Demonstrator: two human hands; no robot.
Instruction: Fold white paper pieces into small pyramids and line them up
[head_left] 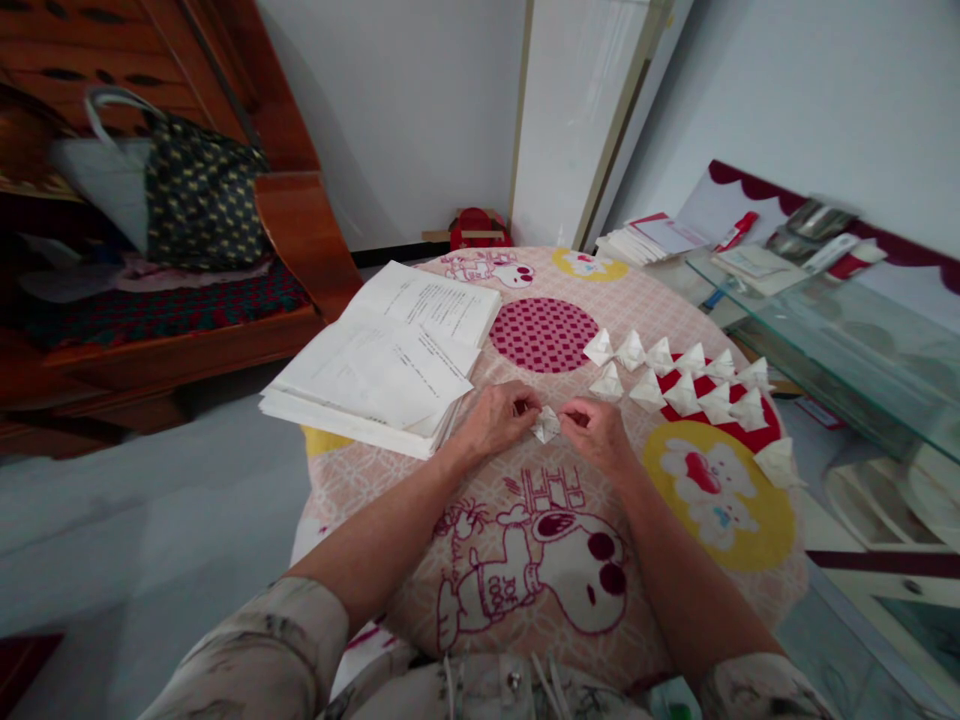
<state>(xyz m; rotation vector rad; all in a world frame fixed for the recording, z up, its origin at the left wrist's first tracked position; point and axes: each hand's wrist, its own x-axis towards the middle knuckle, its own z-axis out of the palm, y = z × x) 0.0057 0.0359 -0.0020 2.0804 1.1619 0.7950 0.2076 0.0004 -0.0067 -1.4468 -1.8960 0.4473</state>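
A small folded paper piece (546, 426) with printed marks sits between my two hands, low over the patterned tablecloth (420, 500). My left hand (501, 415) pinches its left side with curled fingers. On the opposite side, my right hand (596, 430) has thumb and forefinger closed at its edge. Two rows of similar folded paper pieces (682, 395) stand to the right of my hands, and a single one (778, 460) lies apart near the table's right edge. To the left, an open book (375, 360) with printed pages lies close to my left wrist.
A glass shelf (847, 320) holding metal bowls (817, 220) and a red marker-like item (739, 230) adjoins the table's right side. Stacked papers (649, 240) lie behind. At left stands a wooden bench (300, 220) with a dark patterned bag (202, 190).
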